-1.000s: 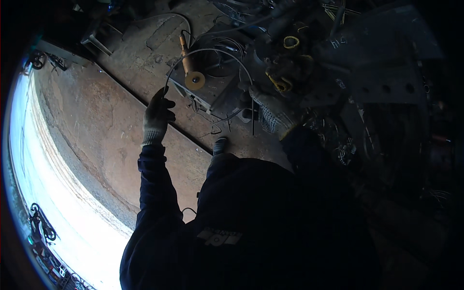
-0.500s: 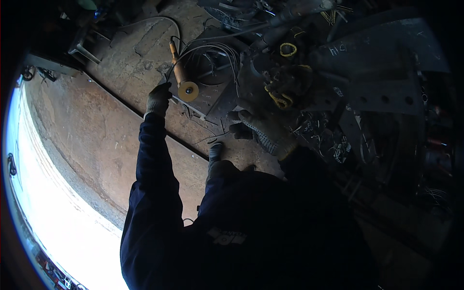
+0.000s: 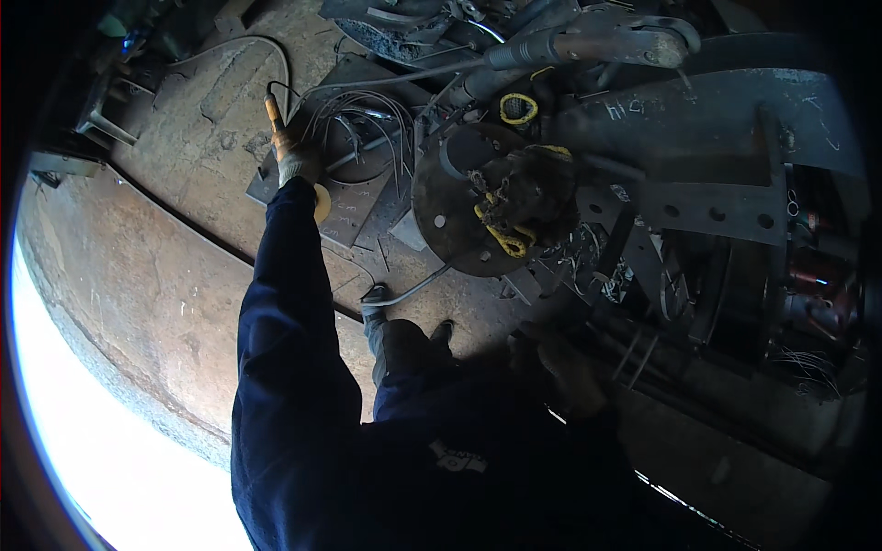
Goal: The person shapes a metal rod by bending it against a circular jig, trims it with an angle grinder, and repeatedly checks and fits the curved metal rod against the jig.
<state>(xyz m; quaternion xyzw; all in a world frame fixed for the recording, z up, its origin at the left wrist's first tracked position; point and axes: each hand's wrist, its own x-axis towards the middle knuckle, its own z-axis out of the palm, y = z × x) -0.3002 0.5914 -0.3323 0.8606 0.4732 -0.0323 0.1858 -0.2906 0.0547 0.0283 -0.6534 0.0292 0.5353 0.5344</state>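
Observation:
My gloved left hand (image 3: 299, 162) is closed around the body of an orange angle grinder (image 3: 274, 114) at the far left of a dark metal plate. The yellowish grinding disc (image 3: 322, 203) shows beside my wrist, with its centre hidden. From the grinder's far end runs a dark power cord (image 3: 286, 84). My gloved right hand (image 3: 562, 367) is low in the shadow, close to my body. Its fingers are too dark to make out.
Thin cables lie coiled on the dark plate (image 3: 354, 197). Right of it stands a round metal disc (image 3: 436, 216) bearing a dark bundle with yellow edging (image 3: 524, 197). Beyond are a thick grey arm (image 3: 606, 44), a steel beam with holes (image 3: 694, 211) and scrap metal. A dark strip (image 3: 197, 225) crosses the floor.
My left hand has moved forward onto the grinder and closed on it. My right hand has drawn back toward my body, uncovering the round disc. The view has shifted.

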